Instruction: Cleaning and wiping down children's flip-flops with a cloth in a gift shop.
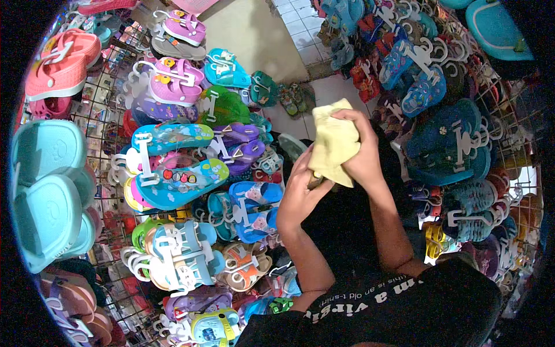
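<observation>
A pale yellow cloth [334, 143] is held up in front of my body between both hands. My left hand [299, 191] grips its lower left edge, with a small dark item partly showing between thumb and fingers; what that is I cannot tell. From the right, my right hand [362, 141] has its fingers over the top and side of the cloth. To the left of my hands, blue children's slippers [256, 210] and purple sandals [238, 149] hang on white plastic hangers. Behind the cloth, part of a grey-white shoe or sandal [292, 145] shows.
Wire grid racks with hanging footwear stand close on both sides. Turquoise slides [47, 217] are at far left, and dark teal slippers [446, 147] at right. Green sandals [292, 99] lie on the tiled floor [331, 91] ahead, beside a beige panel [256, 39].
</observation>
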Tool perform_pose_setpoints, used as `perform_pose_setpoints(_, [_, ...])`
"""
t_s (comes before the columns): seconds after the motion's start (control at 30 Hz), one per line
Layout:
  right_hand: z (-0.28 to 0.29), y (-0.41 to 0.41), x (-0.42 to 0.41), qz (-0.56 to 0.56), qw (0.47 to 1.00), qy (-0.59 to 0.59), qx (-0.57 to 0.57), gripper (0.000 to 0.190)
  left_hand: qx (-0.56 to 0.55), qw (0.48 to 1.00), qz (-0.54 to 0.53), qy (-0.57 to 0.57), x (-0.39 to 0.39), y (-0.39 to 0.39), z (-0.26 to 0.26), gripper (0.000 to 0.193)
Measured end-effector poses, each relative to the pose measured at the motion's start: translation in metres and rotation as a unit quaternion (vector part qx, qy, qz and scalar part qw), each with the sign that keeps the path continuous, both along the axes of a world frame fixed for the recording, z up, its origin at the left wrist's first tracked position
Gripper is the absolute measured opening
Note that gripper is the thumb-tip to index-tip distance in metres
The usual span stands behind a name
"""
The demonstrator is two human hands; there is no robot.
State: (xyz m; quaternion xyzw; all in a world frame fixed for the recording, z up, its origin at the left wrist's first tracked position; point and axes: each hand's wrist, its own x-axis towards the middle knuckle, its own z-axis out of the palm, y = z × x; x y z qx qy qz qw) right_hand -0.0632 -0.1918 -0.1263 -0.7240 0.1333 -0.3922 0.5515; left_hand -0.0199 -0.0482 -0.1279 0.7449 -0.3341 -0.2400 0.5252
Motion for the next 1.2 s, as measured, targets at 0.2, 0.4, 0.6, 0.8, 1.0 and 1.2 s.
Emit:
perform_pose_setpoints(0.2, [-0.006,-0.012,-0.005,0.027,0.955,-0.039,0.292,0.024,-0.019,0.994,-0.069,-0.088,0.006,0.011,0.005,0.04])
perform_pose_setpoints(0.4, [-0.027,-0.051,-0.002,0.231,0.855,0.072,0.458,0.042,-0.056,0.994,-0.087,0.047,0.002,0.01,0.006,0.042])
perform_pose_setpoints(0.6, [-0.018,-0.027,-0.008,0.263,0.859,0.03,0.438,0.042,-0.11,0.98,-0.098,0.137,0.0,0.018,0.02,0.043])
perform_pose_setpoints(0.8, [-0.011,-0.015,-0.006,0.143,0.86,-0.03,0.489,0.045,-0.151,0.976,-0.102,0.117,0.003,0.009,0.0,0.047])
perform_pose_setpoints(1.0, [-0.018,-0.021,-0.004,0.215,0.767,-0.189,0.574,0.055,-0.229,0.939,0.093,0.237,-0.007,0.003,-0.001,0.04])
perform_pose_setpoints(1.2, [-0.005,0.001,0.006,0.188,0.929,-0.118,0.297,0.047,-0.297,0.891,0.2,0.279,-0.006,-0.022,0.0,0.043])
